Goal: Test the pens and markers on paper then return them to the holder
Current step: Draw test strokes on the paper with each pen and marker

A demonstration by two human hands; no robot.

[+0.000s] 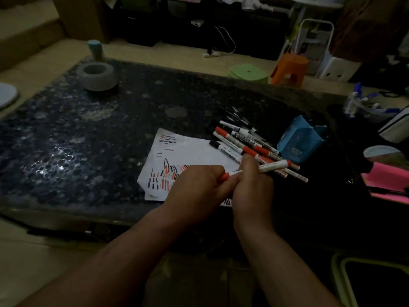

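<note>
Both hands hold one white marker with a red cap (273, 166) above the white paper (194, 151), which carries several red and black test strokes. My left hand (194, 187) grips the marker's red cap end, and my right hand (252, 185) grips its barrel. A pile of several red-capped and black-capped markers (241, 138) lies on the table just beyond the paper. The blue holder (298, 140) stands to the right of the pile.
The dark speckled table (99, 134) carries a grey ring-shaped dish (97, 75) at the far left. A pink pad (387, 180) and a clear container of blue pens (365, 105) are at the right. Green (247, 73) and orange (290, 68) stools stand on the floor behind.
</note>
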